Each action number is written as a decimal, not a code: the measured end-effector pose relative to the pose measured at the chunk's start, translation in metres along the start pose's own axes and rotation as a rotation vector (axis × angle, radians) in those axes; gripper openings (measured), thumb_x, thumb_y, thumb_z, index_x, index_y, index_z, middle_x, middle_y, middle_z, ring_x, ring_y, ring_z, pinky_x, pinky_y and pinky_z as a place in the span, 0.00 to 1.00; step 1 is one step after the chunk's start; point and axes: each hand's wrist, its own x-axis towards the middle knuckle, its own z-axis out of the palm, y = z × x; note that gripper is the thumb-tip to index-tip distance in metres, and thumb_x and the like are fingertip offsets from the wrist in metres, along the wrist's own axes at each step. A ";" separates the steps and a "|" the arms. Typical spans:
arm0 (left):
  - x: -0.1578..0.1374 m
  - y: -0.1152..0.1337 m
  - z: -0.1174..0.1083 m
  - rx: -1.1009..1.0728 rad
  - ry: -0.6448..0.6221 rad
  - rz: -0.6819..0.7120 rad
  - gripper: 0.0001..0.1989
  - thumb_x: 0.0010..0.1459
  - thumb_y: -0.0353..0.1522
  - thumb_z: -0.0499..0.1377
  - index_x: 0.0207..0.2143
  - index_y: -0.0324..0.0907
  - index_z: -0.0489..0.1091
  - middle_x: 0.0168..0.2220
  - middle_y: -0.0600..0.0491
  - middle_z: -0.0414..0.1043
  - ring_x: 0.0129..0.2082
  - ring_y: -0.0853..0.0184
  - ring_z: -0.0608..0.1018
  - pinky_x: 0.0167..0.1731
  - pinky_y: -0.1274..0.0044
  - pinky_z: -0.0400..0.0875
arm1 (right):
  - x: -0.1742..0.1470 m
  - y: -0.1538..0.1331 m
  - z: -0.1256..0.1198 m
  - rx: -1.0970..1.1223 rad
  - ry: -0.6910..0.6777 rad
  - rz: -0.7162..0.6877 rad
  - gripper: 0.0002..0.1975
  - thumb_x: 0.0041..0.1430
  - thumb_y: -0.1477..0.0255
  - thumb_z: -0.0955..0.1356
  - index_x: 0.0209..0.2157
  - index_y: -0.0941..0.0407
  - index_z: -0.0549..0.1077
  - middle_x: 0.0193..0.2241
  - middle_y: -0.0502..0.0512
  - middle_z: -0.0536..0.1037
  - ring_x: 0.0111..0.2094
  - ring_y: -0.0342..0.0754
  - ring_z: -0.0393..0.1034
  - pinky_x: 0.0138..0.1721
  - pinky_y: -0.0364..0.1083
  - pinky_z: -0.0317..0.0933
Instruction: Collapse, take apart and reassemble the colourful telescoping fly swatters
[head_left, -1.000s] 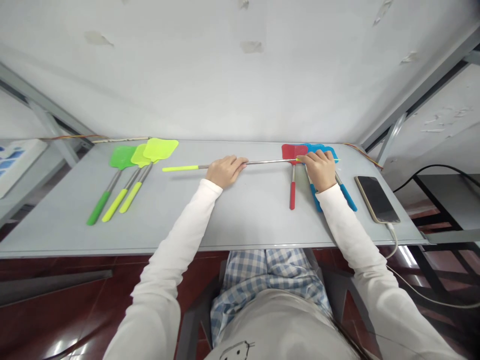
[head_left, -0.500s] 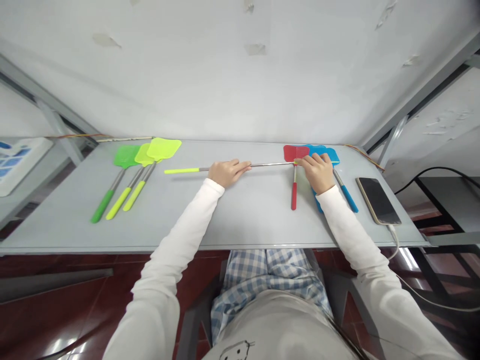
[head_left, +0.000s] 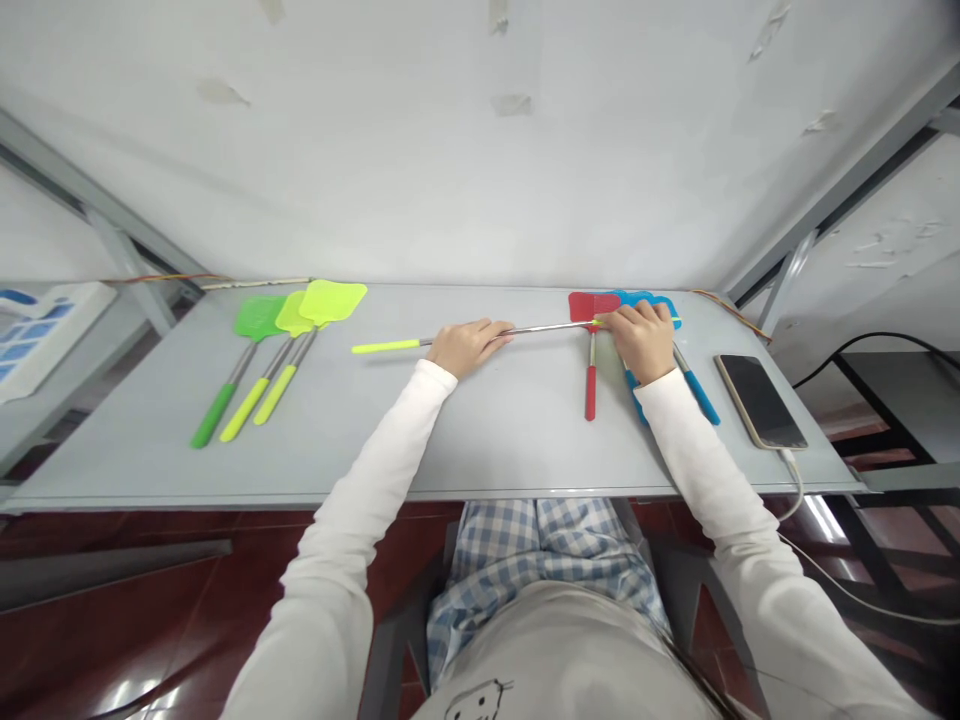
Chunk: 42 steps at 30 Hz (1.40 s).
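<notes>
Both my hands are closed on a yellow fly swatter (head_left: 551, 328) with a long metal rod, held crosswise over the table. My left hand (head_left: 466, 347) wraps the rod close to the yellow grip, which sticks out to the left. At the other end my right hand (head_left: 643, 338) pinches where rod and head meet; most of that head is hidden, with a yellow edge showing past the fingers. Beneath the rod's right end lies a red fly swatter (head_left: 591, 392). Blue fly swatters (head_left: 701, 397) lie partly covered by my right hand and forearm.
On the left of the grey table (head_left: 480, 440) lie a green fly swatter (head_left: 214, 415) and two yellow fly swatters (head_left: 245, 410), heads toward the wall. A phone (head_left: 761, 400) with a white charging cable (head_left: 796, 485) lies at the right. The wall (head_left: 450, 180) rises behind.
My left hand and the yellow grip have shifted slightly to the right. The exposed rod between my hands looks a little shorter. My right hand has moved only slightly, still at the head end.
</notes>
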 end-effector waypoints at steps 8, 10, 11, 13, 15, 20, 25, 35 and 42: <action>-0.004 -0.059 -0.008 0.049 -0.130 -0.108 0.18 0.62 0.47 0.54 0.34 0.44 0.74 0.32 0.48 0.77 0.34 0.61 0.76 0.36 0.72 0.61 | -0.003 0.037 0.000 -0.025 -0.033 0.181 0.13 0.64 0.70 0.62 0.35 0.54 0.80 0.31 0.59 0.80 0.36 0.54 0.64 0.38 0.51 0.47; -0.007 -0.068 -0.009 0.034 -0.141 -0.173 0.19 0.63 0.48 0.52 0.34 0.44 0.73 0.33 0.49 0.77 0.32 0.63 0.76 0.31 0.74 0.59 | -0.004 0.039 0.002 -0.019 -0.064 0.171 0.13 0.65 0.70 0.62 0.34 0.55 0.79 0.31 0.59 0.80 0.37 0.54 0.65 0.39 0.50 0.47; -0.009 -0.071 -0.009 0.032 -0.138 -0.192 0.20 0.63 0.48 0.50 0.35 0.44 0.73 0.33 0.49 0.77 0.32 0.63 0.75 0.29 0.74 0.57 | -0.004 0.040 0.004 -0.016 -0.096 0.155 0.13 0.65 0.70 0.62 0.35 0.55 0.79 0.31 0.58 0.80 0.37 0.53 0.66 0.39 0.50 0.48; -0.012 -0.073 -0.008 0.049 -0.122 -0.209 0.20 0.64 0.48 0.49 0.35 0.45 0.73 0.34 0.49 0.77 0.31 0.64 0.75 0.27 0.75 0.55 | -0.003 0.039 0.006 -0.014 -0.169 0.117 0.13 0.65 0.71 0.62 0.36 0.55 0.79 0.31 0.57 0.80 0.36 0.52 0.67 0.39 0.49 0.48; -0.014 -0.072 -0.007 0.076 -0.106 -0.218 0.21 0.63 0.48 0.49 0.34 0.45 0.73 0.33 0.49 0.76 0.31 0.63 0.75 0.26 0.75 0.53 | -0.002 0.036 0.007 -0.011 -0.211 0.080 0.13 0.66 0.72 0.61 0.36 0.56 0.78 0.30 0.56 0.80 0.35 0.50 0.67 0.38 0.49 0.49; -0.014 -0.057 0.000 0.097 -0.082 -0.228 0.21 0.63 0.49 0.49 0.32 0.45 0.73 0.29 0.49 0.76 0.30 0.62 0.76 0.25 0.74 0.50 | 0.003 0.015 0.003 0.008 -0.187 -0.057 0.16 0.67 0.75 0.58 0.35 0.56 0.77 0.29 0.56 0.79 0.33 0.49 0.67 0.36 0.49 0.48; -0.009 -0.040 0.006 0.066 -0.094 -0.175 0.22 0.63 0.49 0.48 0.32 0.45 0.73 0.29 0.50 0.77 0.30 0.62 0.77 0.25 0.74 0.50 | 0.006 -0.013 -0.001 0.034 -0.244 -0.113 0.15 0.67 0.71 0.59 0.36 0.59 0.77 0.30 0.60 0.79 0.36 0.52 0.66 0.39 0.49 0.48; -0.008 -0.033 0.011 -0.008 0.044 -0.139 0.28 0.62 0.53 0.46 0.30 0.43 0.74 0.26 0.48 0.76 0.28 0.63 0.77 0.24 0.74 0.52 | 0.005 -0.020 0.004 0.005 -0.134 -0.035 0.12 0.65 0.71 0.63 0.35 0.56 0.78 0.30 0.58 0.80 0.40 0.55 0.65 0.46 0.54 0.48; -0.006 -0.017 0.013 0.037 0.009 -0.113 0.25 0.63 0.51 0.47 0.32 0.44 0.75 0.26 0.48 0.77 0.27 0.64 0.77 0.23 0.74 0.49 | 0.008 -0.031 -0.002 0.020 -0.237 -0.251 0.17 0.68 0.76 0.58 0.35 0.59 0.77 0.26 0.56 0.77 0.30 0.48 0.65 0.41 0.49 0.49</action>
